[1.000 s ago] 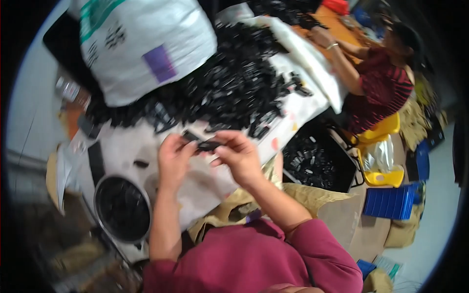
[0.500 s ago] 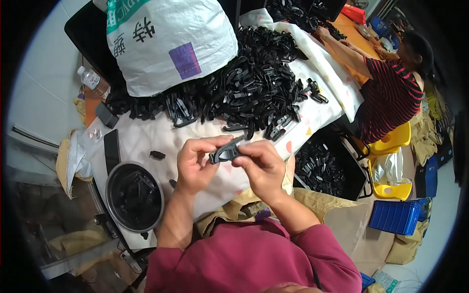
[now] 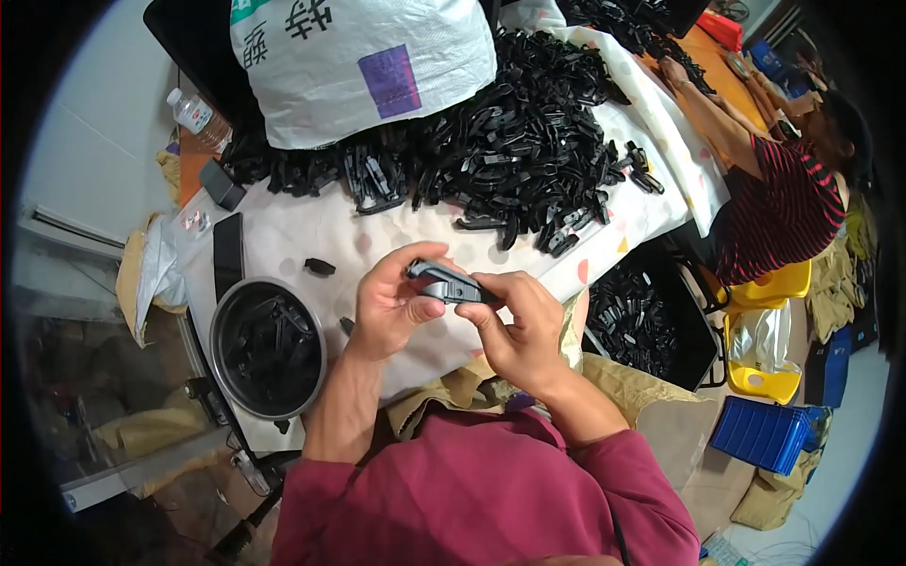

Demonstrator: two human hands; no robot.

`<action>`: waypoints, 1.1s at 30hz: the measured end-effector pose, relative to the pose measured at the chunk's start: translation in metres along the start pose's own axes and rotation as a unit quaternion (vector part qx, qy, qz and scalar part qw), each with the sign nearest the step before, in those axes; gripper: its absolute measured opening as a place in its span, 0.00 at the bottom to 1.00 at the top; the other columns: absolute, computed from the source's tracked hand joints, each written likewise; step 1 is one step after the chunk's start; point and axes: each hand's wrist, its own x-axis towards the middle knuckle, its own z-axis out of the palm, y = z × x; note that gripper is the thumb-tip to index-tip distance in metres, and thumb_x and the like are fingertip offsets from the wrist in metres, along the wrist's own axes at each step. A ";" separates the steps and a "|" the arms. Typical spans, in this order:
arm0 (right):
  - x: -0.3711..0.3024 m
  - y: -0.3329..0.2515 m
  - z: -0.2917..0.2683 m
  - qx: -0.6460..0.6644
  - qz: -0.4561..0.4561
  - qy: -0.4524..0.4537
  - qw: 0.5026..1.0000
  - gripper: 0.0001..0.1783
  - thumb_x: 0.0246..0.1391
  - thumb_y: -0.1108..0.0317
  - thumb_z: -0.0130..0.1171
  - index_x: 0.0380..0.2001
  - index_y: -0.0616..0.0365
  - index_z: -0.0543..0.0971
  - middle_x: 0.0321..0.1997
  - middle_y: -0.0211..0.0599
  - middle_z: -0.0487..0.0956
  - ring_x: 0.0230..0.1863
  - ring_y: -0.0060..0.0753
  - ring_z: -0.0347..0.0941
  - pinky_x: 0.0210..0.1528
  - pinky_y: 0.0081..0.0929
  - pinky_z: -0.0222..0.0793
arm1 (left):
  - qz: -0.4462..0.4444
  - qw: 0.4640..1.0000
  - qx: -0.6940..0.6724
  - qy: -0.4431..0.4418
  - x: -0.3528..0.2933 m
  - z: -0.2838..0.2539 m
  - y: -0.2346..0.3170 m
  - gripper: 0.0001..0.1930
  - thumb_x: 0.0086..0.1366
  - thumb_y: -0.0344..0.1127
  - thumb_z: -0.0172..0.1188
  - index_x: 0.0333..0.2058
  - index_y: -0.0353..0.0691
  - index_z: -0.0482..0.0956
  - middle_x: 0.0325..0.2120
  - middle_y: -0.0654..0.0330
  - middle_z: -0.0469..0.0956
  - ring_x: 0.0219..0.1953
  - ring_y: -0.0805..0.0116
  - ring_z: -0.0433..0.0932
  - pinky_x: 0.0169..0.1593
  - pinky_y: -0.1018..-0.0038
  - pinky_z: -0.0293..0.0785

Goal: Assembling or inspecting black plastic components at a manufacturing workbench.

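Observation:
Between my two hands is a black, elongated plastic part point(image 3: 451, 287), held over the near side of the table. My left hand point(image 3: 389, 300) grips its left end between thumb and fingers. The thumb and forefinger of my right hand point(image 3: 521, 321) pinch the other end. Beyond them a large heap of similar black plastic parts point(image 3: 528, 141) covers the far side of the cloth. To the left, a round metal bowl point(image 3: 321, 368) contains more dark parts. One loose black part point(image 3: 320, 267) lies on the cloth above the bowl.
A white woven sack point(image 3: 311, 104) rests against the heap. At the left are a plastic bottle point(image 3: 193, 115) and a dark flat slab point(image 3: 228, 250). A black crate point(image 3: 698, 363) of parts stands to the right, near yellow stools point(image 3: 764, 382) and a blue basket point(image 3: 760, 436). Another person point(image 3: 783, 208) works at the upper right.
The black part has turned in my hands, showing another side. My left fingers have shifted their hold on it. The whole view has moved, so the surroundings sit slightly differently.

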 end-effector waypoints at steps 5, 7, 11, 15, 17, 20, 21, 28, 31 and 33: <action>-0.001 0.044 0.003 0.180 0.170 -0.171 0.954 0.23 0.49 0.72 0.56 0.49 0.67 0.66 0.30 0.38 0.78 0.31 0.27 0.75 0.30 0.21 0.70 | -0.061 0.990 -0.070 0.110 -0.018 -0.029 -0.025 0.26 0.57 0.37 0.59 0.52 0.36 0.62 0.39 0.54 0.71 0.44 0.64 0.73 0.46 0.69 0.72; 0.023 0.074 -0.020 0.192 0.400 -0.152 0.883 0.24 0.58 0.64 0.47 0.55 0.65 0.61 0.21 0.35 0.75 0.20 0.23 0.73 0.22 0.19 0.68 | -0.117 0.928 -0.067 0.347 -0.015 -0.050 -0.027 0.18 0.64 0.34 0.48 0.51 0.38 0.62 0.36 0.57 0.70 0.40 0.63 0.73 0.42 0.70 0.72; 0.040 0.090 -0.021 0.063 0.328 -0.190 0.923 0.20 0.53 0.62 0.53 0.46 0.61 0.72 0.20 0.37 0.74 0.17 0.27 0.70 0.22 0.23 0.67 | -0.179 0.916 0.128 0.336 0.003 -0.063 -0.031 0.19 0.57 0.27 0.48 0.49 0.41 0.65 0.29 0.66 0.65 0.27 0.72 0.70 0.35 0.77 0.70; 0.033 0.113 0.007 -0.343 0.106 -0.134 0.924 0.12 0.43 0.67 0.56 0.35 0.55 0.77 0.29 0.46 0.74 0.31 0.50 0.72 0.34 0.39 0.68 | -0.145 0.847 0.422 0.291 0.016 -0.083 -0.062 0.14 0.54 0.29 0.55 0.42 0.40 0.73 0.29 0.65 0.72 0.26 0.74 0.72 0.31 0.79 0.68; 0.026 0.118 0.021 -0.353 0.101 -0.111 0.923 0.12 0.43 0.67 0.56 0.34 0.55 0.76 0.30 0.46 0.73 0.31 0.49 0.72 0.34 0.38 0.68 | -0.098 0.832 0.496 0.230 0.027 -0.075 -0.074 0.09 0.53 0.31 0.57 0.34 0.40 0.77 0.32 0.61 0.77 0.30 0.69 0.75 0.34 0.77 0.69; 0.010 0.130 0.029 -0.305 0.101 -0.070 0.945 0.11 0.42 0.71 0.54 0.34 0.56 0.73 0.32 0.46 0.73 0.33 0.49 0.71 0.35 0.38 0.67 | -0.035 0.829 0.558 -0.003 0.045 -0.036 -0.081 0.11 0.52 0.32 0.59 0.36 0.45 0.77 0.32 0.63 0.76 0.34 0.64 0.75 0.37 0.74 0.71; 0.007 0.125 0.029 -0.282 0.132 -0.061 0.948 0.10 0.42 0.71 0.54 0.32 0.57 0.73 0.33 0.47 0.73 0.33 0.49 0.71 0.35 0.38 0.67 | -0.038 0.831 0.554 -0.004 0.049 -0.030 -0.089 0.11 0.52 0.32 0.59 0.36 0.45 0.77 0.32 0.63 0.76 0.34 0.64 0.75 0.37 0.74 0.71; -0.016 0.136 0.004 0.135 0.346 0.032 0.928 0.17 0.50 0.77 0.49 0.45 0.58 0.65 0.38 0.44 0.75 0.32 0.35 0.75 0.29 0.25 0.70 | -0.009 0.729 0.664 -0.169 0.069 -0.025 -0.100 0.07 0.52 0.33 0.58 0.32 0.47 0.76 0.32 0.64 0.74 0.36 0.62 0.74 0.37 0.67 0.71; -0.005 0.105 -0.007 0.317 0.375 0.050 0.870 0.19 0.53 0.78 0.46 0.48 0.58 0.60 0.39 0.45 0.74 0.34 0.36 0.76 0.29 0.22 0.73 | 0.038 0.702 0.695 -0.153 0.057 -0.039 -0.097 0.07 0.53 0.34 0.56 0.33 0.46 0.75 0.27 0.60 0.75 0.33 0.59 0.75 0.37 0.66 0.71; -0.003 0.102 -0.011 0.432 0.374 0.042 0.820 0.15 0.55 0.77 0.46 0.46 0.60 0.62 0.39 0.47 0.74 0.36 0.39 0.76 0.30 0.25 0.77 | -0.007 0.712 0.686 -0.151 0.055 -0.034 -0.089 0.07 0.53 0.34 0.56 0.33 0.46 0.75 0.27 0.60 0.75 0.33 0.59 0.75 0.36 0.66 0.71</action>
